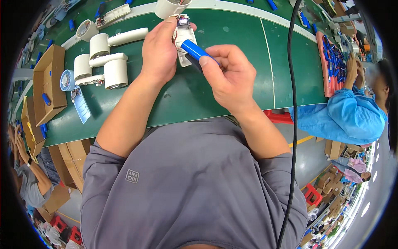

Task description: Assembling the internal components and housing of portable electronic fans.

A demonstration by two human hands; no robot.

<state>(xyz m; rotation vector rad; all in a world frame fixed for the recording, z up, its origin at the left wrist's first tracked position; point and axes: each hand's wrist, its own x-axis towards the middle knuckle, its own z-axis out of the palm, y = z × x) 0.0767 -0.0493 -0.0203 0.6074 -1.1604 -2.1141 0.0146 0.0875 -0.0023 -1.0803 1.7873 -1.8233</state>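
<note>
My left hand point(159, 54) is closed around an opened white handheld fan point(183, 37). Its round head point(169, 7) points away from me, and a small circuit board point(183, 20) with wires shows in the handle. Between the thumb and fingers of my right hand point(233, 76) is a blue cylindrical battery point(192, 48). The battery slants over the handle's lower part, its far end near the handle's inside; whether it touches cannot be seen. A dark strip point(193, 62) shows beneath the battery.
Several white fan bodies point(115, 74) lie left on the green table point(244, 97), beside a light blue fan point(81, 106). Cardboard boxes point(58, 79) stand at the left edge. A black cable point(293, 103) hangs at right. Beyond it, a blue-sleeved person point(348, 114) works by a red tray point(324, 70) of batteries.
</note>
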